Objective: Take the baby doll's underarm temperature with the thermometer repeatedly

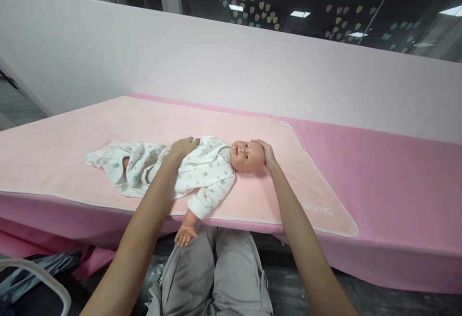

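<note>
A baby doll [247, 156] in a white printed baby outfit [202, 176] lies on its back, head toward the right. My left hand [184, 148] rests on the far side of its torso, fingers laid out over the cloth. Around the crown of the doll's head curves my right hand [266, 152], palm against it. One bare doll hand [186, 231] hangs over the table's front edge above my knees. The legs of the outfit lie rumpled at the left, and a bit of doll skin shows through an opening there.
Under the doll a pale pink mat [317, 181] covers much of the pink-draped table [397, 181]. Behind the table rises a white partition [216, 65], with dark glass above it. A chair with a light curved frame [39, 275] and dark cloth on it stands lower left.
</note>
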Demonstrator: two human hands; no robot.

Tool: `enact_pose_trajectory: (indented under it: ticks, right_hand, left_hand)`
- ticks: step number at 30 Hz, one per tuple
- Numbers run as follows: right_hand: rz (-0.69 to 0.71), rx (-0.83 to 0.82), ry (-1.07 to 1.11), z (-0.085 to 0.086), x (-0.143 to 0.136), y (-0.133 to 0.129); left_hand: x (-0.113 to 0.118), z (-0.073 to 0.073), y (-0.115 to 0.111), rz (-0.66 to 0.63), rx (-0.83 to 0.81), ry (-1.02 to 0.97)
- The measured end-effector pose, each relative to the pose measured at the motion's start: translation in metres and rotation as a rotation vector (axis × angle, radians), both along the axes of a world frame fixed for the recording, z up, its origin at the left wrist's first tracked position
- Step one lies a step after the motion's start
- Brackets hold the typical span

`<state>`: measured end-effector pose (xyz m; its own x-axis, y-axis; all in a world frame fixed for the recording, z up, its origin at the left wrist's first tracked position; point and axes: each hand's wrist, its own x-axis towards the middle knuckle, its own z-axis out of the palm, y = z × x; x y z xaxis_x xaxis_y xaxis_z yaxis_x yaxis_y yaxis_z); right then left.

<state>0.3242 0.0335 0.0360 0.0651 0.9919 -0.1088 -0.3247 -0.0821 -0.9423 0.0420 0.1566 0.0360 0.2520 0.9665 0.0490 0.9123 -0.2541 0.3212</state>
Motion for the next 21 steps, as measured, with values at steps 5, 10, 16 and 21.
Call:
enact_pose_trajectory:
  ticks: [5, 10, 16, 21]
  right_hand:
    - [0.114, -0.011, 0.059, 0.0007, -0.0007, -0.0014]
    - [-0.015, 0.018, 0.006, 0.0002, 0.0001, 0.0014]
    - [-0.022, -0.002, 0.088, -0.0013, 0.0014, 0.0022]
    - [0.098, -0.002, 0.134, -0.0025, 0.0022, 0.001]
  left_hand:
    - [-0.0003, -0.0011, 0.0019, 0.009, -0.008, 0.001]
    - [-0.0003, -0.0014, 0.0026, 0.01, -0.007, 0.001]
    - [-0.0003, -0.0006, 0.0006, 0.006, -0.004, -0.001]
    - [0.0002, -0.0006, 0.0015, 0.016, -0.005, 0.012]
